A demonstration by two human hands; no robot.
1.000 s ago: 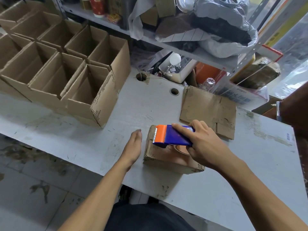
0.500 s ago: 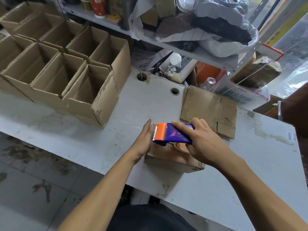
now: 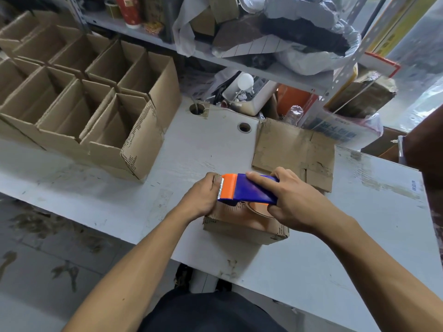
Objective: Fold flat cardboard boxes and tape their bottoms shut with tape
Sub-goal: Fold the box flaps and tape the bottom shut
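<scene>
Just below the middle of the frame, a small brown corrugated cardboard box (image 3: 242, 224) is sitting on the scuffed white worktable (image 3: 359, 236) with its bottom turned upward. The right hand (image 3: 294, 202) is gripping a blue plastic tape dispenser with an orange serrated blade end (image 3: 247, 189), fingers curled over its top and thumb tucked under, holding it across the top of the box; a roll of brown tape (image 3: 257, 208) is showing beneath it. The left hand (image 3: 203, 195) is clasping the box's left end, fingers bent over the upper edge right beside the orange blade. At centre right, a flat sheet of worn brown cardboard (image 3: 292, 149) is lying on the table just beyond the right hand. In the upper left, a cluster of open-topped brown cardboard boxes (image 3: 79, 101) is standing packed side by side.
</scene>
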